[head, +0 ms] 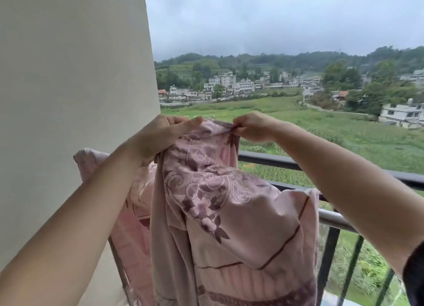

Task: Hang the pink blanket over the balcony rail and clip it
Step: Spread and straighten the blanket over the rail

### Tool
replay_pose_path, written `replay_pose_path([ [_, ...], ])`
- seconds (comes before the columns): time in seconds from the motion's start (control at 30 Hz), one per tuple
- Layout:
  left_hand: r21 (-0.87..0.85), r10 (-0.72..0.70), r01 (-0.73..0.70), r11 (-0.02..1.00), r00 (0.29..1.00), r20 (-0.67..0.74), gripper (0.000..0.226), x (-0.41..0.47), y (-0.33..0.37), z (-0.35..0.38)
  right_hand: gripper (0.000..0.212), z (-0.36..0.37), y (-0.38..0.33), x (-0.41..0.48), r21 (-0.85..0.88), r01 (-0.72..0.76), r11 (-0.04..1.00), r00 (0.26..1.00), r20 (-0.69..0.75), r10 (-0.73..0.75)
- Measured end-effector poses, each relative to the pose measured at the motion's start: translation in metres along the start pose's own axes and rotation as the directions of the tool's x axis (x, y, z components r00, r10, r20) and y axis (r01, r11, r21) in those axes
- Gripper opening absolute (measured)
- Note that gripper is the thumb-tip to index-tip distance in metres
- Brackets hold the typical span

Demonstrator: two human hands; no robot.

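A pink floral-patterned fabric blanket (220, 202) is pinched at its top edge by the left hand (160, 136) and right hand (252, 127), above the dark metal balcony rail (284, 162).

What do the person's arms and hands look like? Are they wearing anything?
Both forearms are bare, with no gloves, rings or watch visible. The left hand and right hand are uncovered. Only a bit of dark sleeve shows on the right arm at the picture's edge.

Both forearms bare, no rings or watch showing; dark sleeve edge (414, 276) at right upper arm.
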State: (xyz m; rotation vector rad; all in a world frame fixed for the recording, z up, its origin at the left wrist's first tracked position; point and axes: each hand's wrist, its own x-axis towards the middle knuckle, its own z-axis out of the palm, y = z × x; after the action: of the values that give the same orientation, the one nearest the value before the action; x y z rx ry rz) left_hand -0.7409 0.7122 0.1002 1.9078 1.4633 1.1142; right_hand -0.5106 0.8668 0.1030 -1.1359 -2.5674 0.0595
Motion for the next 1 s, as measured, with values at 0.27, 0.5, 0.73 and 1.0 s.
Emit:
replay_pose_path([
  [0.27,0.64,0.551,-0.066,0.765,0.58,-0.6,0.05,-0.017,0.106,0.035,0.003,-0.114,-0.003,-0.045,0.377,0.406,0.833,0.483,-0.862,0.155],
  [0.5,0.643,0.123,0.228,0.731,0.883,-0.453,0.065,-0.093,0.107,0.138,0.062,-0.092,0.092,-0.169,-0.18,0.271,0.946,0.881,-0.35,-0.319],
  [0.73,0.586,-0.278,0.251,0.77,0.959,-0.046,0.052,-0.173,0.088,0.333,0.023,-0.033,0.142,-0.243,-0.079,0.009,0.997,0.912,0.41,0.024],
  [1.0,0.583,0.443,-0.017,0.812,0.669,-0.597,0.022,-0.153,0.211,0.343,0.022,-0.142,0.164,-0.313,-0.134,0.09,0.987,0.843,-0.518,-0.147],
])
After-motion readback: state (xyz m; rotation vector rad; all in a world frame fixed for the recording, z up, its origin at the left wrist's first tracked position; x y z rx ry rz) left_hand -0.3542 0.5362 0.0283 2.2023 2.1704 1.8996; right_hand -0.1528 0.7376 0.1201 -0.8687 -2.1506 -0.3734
